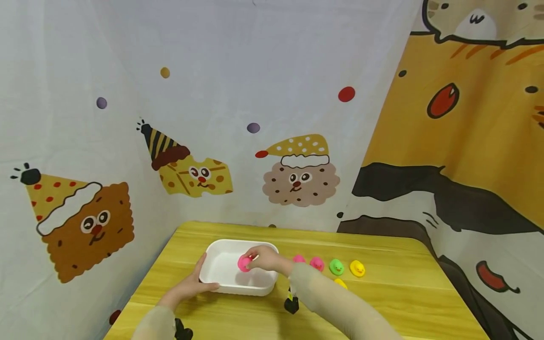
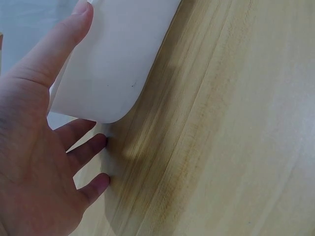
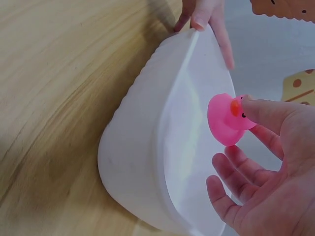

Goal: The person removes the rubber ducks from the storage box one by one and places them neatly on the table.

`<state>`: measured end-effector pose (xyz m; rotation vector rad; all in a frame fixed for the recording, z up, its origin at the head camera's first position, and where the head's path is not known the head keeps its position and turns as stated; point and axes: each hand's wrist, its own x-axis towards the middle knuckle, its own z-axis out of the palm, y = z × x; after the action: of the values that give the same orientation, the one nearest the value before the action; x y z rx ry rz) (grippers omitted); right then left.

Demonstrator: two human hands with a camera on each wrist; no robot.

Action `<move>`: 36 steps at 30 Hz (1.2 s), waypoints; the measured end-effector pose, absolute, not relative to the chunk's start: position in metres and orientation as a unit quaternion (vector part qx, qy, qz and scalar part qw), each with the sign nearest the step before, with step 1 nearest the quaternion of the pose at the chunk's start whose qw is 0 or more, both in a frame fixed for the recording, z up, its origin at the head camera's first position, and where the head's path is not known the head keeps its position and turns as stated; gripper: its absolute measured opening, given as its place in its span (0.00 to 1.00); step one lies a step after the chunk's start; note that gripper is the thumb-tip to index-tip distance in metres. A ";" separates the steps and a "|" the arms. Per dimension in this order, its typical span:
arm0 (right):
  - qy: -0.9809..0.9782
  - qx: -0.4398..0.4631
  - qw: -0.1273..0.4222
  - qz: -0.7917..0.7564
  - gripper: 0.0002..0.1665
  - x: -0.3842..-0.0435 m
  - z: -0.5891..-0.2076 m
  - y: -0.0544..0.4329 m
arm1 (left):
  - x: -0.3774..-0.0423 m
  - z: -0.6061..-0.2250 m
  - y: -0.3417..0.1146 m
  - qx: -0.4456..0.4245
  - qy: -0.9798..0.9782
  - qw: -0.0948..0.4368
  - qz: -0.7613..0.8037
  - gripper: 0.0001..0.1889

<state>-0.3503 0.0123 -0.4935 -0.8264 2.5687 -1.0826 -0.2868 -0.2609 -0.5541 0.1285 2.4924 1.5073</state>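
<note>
A pink rubber duck (image 3: 225, 120) is pinched between the thumb and fingers of my right hand (image 1: 265, 259), above the inside of a white plastic bin (image 1: 238, 289). The other fingers of that hand are spread loosely in the right wrist view. My left hand (image 1: 190, 285) holds the bin's near left corner, the thumb along the front rim and the fingers at the left side. In the left wrist view, the left hand's lower fingertips (image 2: 102, 183) reach past the bin's corner. No other duck shows in the bin, though my right hand covers part of it.
To the right of the bin stand more rubber ducks: a pink duck (image 1: 317, 264), a green duck (image 1: 336, 267) and a yellow duck (image 1: 357, 268). Another pink duck (image 1: 299, 259) and a yellow duck (image 1: 340, 283) are partly hidden by my right arm. A printed cloth (image 1: 297, 56) hangs behind the wooden table (image 1: 408, 293).
</note>
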 end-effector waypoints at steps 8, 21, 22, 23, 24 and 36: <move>0.858 -0.293 0.112 -0.407 0.14 -0.349 -0.492 0.024 | -0.288 -0.554 -0.262 0.038 0.849 0.119 0.513 0.64; 0.858 -0.264 0.125 -0.422 0.15 -0.348 -0.497 0.049 | -0.285 -0.551 -0.259 0.044 0.850 0.125 0.510 0.62; 0.859 -0.262 0.125 -0.421 0.15 -0.348 -0.498 0.051 | -0.284 -0.550 -0.259 0.044 0.851 0.125 0.508 0.62; 0.860 -0.262 0.124 -0.421 0.15 -0.348 -0.498 0.053 | -0.284 -0.549 -0.259 0.043 0.851 0.125 0.508 0.62; 0.859 -0.262 0.124 -0.422 0.15 -0.348 -0.498 0.054 | -0.284 -0.548 -0.258 0.043 0.851 0.126 0.508 0.62; 0.860 -0.253 0.128 -0.423 0.16 -0.348 -0.496 0.075 | -0.286 -0.553 -0.260 0.045 0.854 0.121 0.503 0.62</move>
<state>-0.3476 0.0750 -0.4964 -0.7371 2.5029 -1.2309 -0.2865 -0.2602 -0.5528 0.1315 2.4942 1.4701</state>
